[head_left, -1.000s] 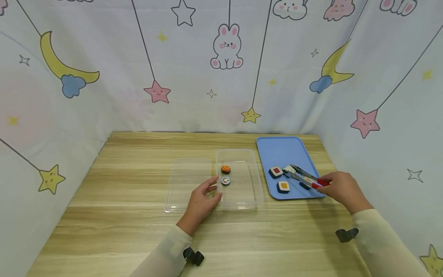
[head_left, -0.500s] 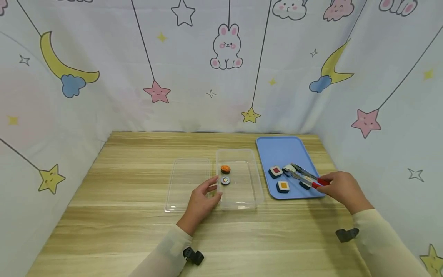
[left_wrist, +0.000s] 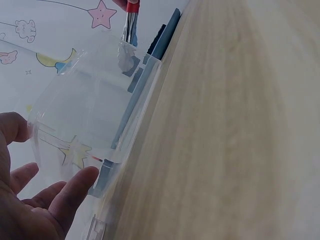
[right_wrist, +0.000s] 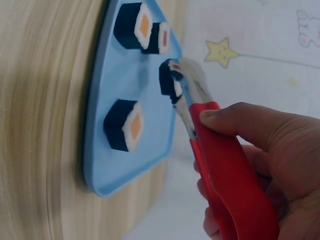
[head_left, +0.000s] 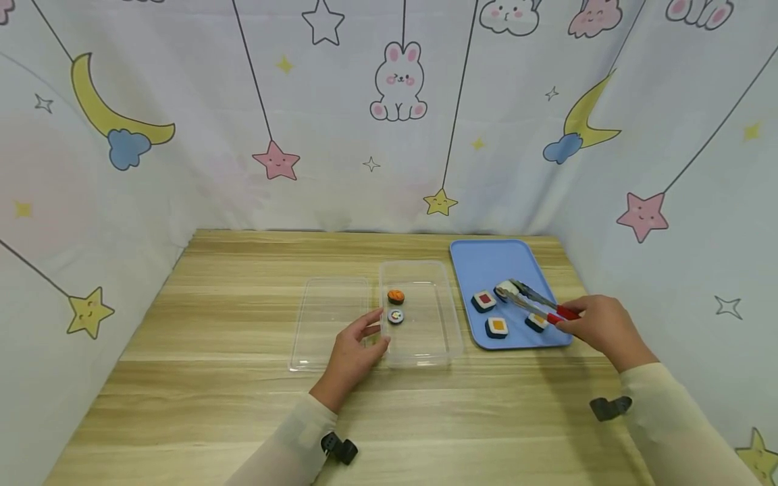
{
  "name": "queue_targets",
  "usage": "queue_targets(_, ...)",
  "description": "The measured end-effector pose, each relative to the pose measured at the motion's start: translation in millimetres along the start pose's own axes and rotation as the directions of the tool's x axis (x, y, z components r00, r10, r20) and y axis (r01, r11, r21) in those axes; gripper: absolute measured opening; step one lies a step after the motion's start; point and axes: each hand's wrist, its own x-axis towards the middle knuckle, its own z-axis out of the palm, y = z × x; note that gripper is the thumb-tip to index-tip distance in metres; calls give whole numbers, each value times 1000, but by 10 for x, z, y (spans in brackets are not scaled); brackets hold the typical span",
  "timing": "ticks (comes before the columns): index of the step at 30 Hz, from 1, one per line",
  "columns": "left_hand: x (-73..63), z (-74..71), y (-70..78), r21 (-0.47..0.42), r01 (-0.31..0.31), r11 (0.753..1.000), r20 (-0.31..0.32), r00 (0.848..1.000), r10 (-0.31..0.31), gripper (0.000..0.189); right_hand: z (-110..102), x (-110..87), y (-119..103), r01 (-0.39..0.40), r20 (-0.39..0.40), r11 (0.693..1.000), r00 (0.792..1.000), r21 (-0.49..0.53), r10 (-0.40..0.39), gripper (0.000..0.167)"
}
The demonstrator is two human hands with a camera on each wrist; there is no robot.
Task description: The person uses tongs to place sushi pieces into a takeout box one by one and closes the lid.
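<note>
Outside the right wrist view, which shows fingers (right_wrist: 250,119) gripping tongs (right_wrist: 227,172), relaxed left fingers (left_wrist: 76,195) touch the box (head_left: 454,320).

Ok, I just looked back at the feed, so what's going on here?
A person's right hand holds red-handled tongs, their tips at a sushi piece over the blue tray; I can't tell if it's lifted. Three other pieces sit on the tray. The left hand is at the side of the clear box, which holds an orange-topped piece and a round one. A clear lid lies beside it.
</note>
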Motion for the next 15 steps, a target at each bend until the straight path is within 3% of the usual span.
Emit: queue_targets(15,14,-7,-21,-7,-19,1000,9,1000,19,57,-123,-26,-180,24,-26,1000,999,5,-24,55)
